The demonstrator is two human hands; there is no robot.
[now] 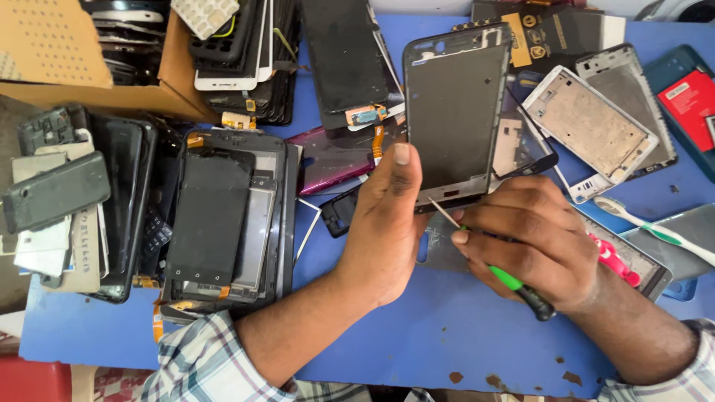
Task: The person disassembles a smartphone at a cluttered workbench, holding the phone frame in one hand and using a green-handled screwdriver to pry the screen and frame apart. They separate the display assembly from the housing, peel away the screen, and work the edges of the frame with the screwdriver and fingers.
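The left hand (387, 223) holds a phone frame (456, 112) upright above the blue table (417, 335), fingers closed around its lower edge with the thumb pressed flat on the dark inner face; the right hand (532, 242) is clamped on a green-handled screwdriver (514, 281), whose thin metal shaft meets the frame's bottom edge just beside the left palm; the two hands sit close together, nearly touching.

To do this well, the tip should stay seated square at the bottom edge, the frame braced firmly by the thumb so it does not twist, and pressure kept light, since the frame looks thin and the tip could slip toward the palm; whether the tip sits in a screw head or a seam is too small to tell.

A stack of black screen assemblies (223, 223) lies to the left on the table; further left are more dark phones and panels (82, 201); an open cardboard box (97, 82) at the upper left holds more phone parts; a white-rimmed metal midframe (592, 126) lies to the right; a white and green toothbrush (655, 227) lies near the right hand, beside a pink piece (614, 260) partly hidden under the wrist.

As for packaging, a flat black package with gold rectangular and round marks (544, 33) lies at the top behind the frame; a teal case carrying a red rectangular label (689, 97) sits at the far right edge.
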